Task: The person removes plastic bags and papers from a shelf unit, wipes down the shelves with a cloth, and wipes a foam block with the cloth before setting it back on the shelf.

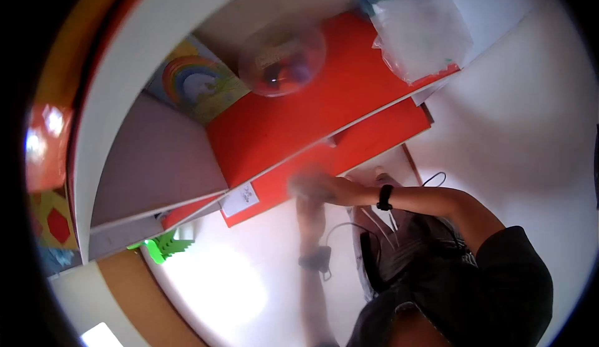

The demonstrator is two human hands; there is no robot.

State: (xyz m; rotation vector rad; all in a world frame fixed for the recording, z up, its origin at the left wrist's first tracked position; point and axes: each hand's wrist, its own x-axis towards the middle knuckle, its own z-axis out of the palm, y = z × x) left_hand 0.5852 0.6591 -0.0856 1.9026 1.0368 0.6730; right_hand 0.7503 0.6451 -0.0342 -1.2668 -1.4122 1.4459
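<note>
My right hand (343,191) reaches in from the right, with a black band on the wrist. My left hand (307,191) comes up from below, also with a dark band on its wrist. The two meet in front of the red drawer front (377,134), overlapping or touching. Motion smears the fingers, so their pose is unclear, and I cannot make out anything held. Closest behind them is the red shelf top (331,91), above that front.
On the red shelf stand a clear round container (284,60) with colourful contents, clear plastic bags (424,35) and a rainbow picture (196,79). A paper label (240,198) is stuck low on the front. A green plastic object (165,246) lies at lower left. A cable hangs near my wrist.
</note>
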